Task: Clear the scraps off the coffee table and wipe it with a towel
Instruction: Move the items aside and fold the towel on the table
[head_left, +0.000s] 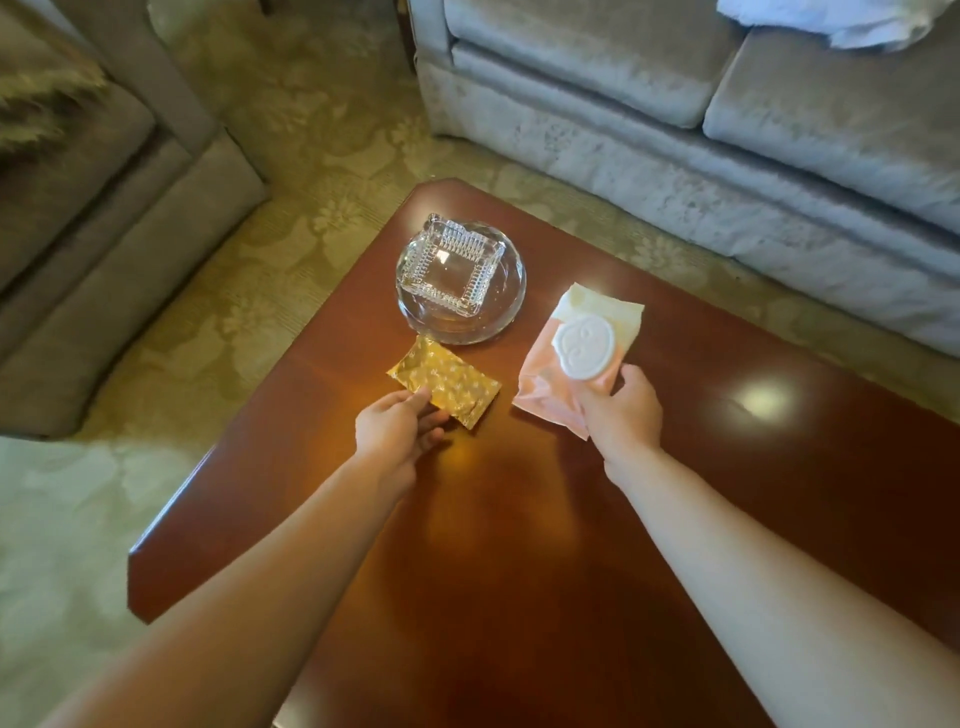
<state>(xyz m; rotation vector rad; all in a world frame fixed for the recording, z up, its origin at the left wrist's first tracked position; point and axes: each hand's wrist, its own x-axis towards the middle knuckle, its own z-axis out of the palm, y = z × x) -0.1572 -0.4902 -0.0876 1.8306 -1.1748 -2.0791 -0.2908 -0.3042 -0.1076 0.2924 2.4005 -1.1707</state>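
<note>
A: What are the 2 hands doing?

B: The left hand (397, 428) pinches the near corner of a flat golden rectangular foil wrapper with a pale leaf print (445, 387); the thumb lies on top and the fingers (435, 422) reach underneath. The rest of the wrapper extends away from that hand over the glossy reddish-brown wooden desk (519, 545).

A: And the other?

B: The right hand (626, 408) is closed around the near end of a soft pink plastic pack of wipes with a round white embossed lid (574, 358). The lid sits just beyond the thumb, and the pack's cream-coloured far end points away from the hand.

A: Is the pack resting on the desk?

B: Its near-left corner looks to touch the surface; whether the remainder is lifted, I cannot tell.

A: Anything else nearby?

B: Just beyond the left hand, past the wrapper, a square cut-glass ashtray (451, 273) sits inside a round clear glass dish (506, 306). Farther beyond the right hand stands a pale grey velvet sofa (675, 135), well apart from the desk's things.
</note>
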